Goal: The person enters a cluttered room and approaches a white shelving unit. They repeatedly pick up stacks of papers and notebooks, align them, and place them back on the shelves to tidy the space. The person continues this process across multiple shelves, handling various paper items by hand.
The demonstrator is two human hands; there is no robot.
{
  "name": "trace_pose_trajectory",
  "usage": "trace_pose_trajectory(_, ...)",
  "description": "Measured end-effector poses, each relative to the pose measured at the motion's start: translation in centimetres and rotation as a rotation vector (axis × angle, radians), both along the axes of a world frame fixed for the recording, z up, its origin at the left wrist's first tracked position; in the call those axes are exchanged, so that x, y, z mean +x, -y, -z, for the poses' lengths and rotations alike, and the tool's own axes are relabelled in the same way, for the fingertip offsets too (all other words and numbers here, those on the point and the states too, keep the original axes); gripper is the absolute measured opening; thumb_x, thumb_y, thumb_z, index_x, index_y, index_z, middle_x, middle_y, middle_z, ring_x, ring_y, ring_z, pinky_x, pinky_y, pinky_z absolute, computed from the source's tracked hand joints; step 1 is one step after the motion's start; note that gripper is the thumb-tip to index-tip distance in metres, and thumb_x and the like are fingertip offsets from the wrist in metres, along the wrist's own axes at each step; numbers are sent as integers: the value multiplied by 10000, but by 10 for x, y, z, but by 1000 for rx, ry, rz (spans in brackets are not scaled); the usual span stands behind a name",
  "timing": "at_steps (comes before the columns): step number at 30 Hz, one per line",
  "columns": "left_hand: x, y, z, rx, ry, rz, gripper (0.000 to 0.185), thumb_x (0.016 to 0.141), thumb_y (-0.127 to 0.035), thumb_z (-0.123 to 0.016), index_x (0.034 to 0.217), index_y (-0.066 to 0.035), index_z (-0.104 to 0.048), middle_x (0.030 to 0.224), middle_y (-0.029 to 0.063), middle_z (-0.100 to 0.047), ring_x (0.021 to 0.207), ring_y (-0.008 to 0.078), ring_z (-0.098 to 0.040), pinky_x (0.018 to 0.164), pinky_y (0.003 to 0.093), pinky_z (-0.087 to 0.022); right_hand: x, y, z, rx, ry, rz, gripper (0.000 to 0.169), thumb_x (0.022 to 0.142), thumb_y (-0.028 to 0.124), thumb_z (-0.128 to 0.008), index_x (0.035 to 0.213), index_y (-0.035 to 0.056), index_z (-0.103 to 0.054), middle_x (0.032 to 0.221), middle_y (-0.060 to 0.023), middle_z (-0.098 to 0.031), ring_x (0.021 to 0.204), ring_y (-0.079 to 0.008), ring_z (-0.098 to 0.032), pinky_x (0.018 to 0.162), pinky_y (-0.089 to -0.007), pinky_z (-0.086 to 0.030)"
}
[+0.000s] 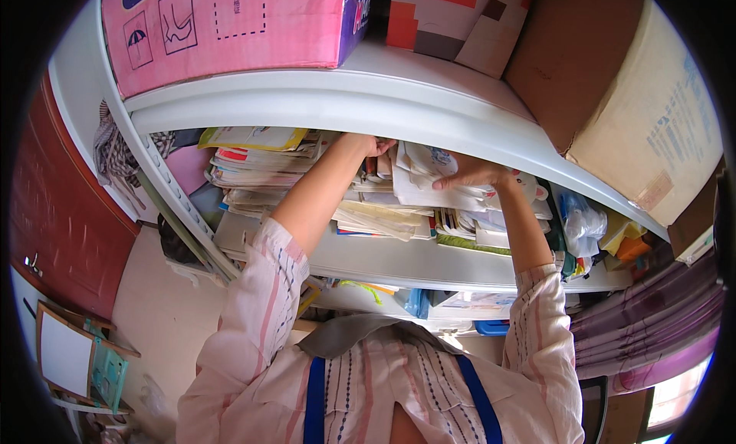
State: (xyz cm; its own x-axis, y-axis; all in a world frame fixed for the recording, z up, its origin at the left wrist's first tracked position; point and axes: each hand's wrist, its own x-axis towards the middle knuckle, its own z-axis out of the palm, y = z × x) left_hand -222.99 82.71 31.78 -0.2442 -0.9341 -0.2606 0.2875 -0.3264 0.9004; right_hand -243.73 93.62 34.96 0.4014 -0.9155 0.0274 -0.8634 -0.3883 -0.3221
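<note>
My left hand (378, 145) reaches under the rim of the upper shelf (322, 102), among stacked papers and booklets. Its fingers are bent and partly hidden, so any grip there is unclear. To its right, my right hand (476, 171) lies over a sheaf of white papers (420, 182), thumb spread across the front. The shelf rim and the papers hide its other fingertips. Left of my hands rises a tall stack of booklets (253, 171), topped by a yellow-edged booklet (256, 137). Lower papers (382, 217) jut out beneath the white sheaf.
Overhead stand a pink carton (230, 35) and a brown cardboard box (638, 110). A clear plastic bag (582, 222) sits at the shelf's right end, near a purple curtain (650, 317). The metal shelf post (172, 185) rises at left, before a red door (75, 214).
</note>
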Motion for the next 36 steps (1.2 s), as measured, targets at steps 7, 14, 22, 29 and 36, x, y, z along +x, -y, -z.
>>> trace_pose_trajectory(7, -6, 11, 2, -167, -66, -40, 497, 931, -424, -434, 1213, -18, -491, 1149, 189, -546, 1089, 342, -519, 911, 575, -423, 40, -13, 29, -199, -217, -62, 1187, 544, 678, -744, 1380, -13, -261, 1363, -262, -363, 1294, -414, -312, 1088, -440, -258)
trace_pose_trajectory(14, 6, 10, -8, -208, -74, 22, 499, 918, -428, -470, 1222, -33, -486, 1176, 178, -540, 1087, 345, -522, 900, 565, -439, 15, 23, 39, -774, -3, 103, 286, 834, 280, -653, 977, 32, -650, 894, -185, -647, 763, -367, -596, 698, -414, -483)
trace_pose_trajectory(22, 20, 17, -1, -140, -145, 99, 508, 904, -434, -510, 1234, -49, -480, 1207, 164, -534, 1085, 349, -525, 886, 554, -458, -2, 34, 39, -836, -50, 239, 170, 843, 173, -597, 902, 30, -667, 818, -164, -653, 742, -363, -601, 691, -414, -485)
trace_pose_trajectory(29, -10, -5, 25, -12, -208, 234, 507, 891, -419, -555, 1224, -42, -492, 1187, 206, -531, 1053, 371, -562, 905, 553, -474, 18, 22, 36, -932, 0, 347, 136, 790, 141, -589, 830, 26, -650, 752, -156, -631, 691, -343, -589, 668, -445, -467)
trace_pose_trajectory(36, -18, -1, 21, -186, -348, 351, 460, 936, -323, -425, 1242, 20, -438, 1212, 211, -517, 1101, 350, -530, 959, 519, -452, 37, -10, 32, -1053, -84, 69, 270, 802, 284, -652, 926, 44, -650, 821, -157, -635, 706, -349, -601, 656, -434, -479)
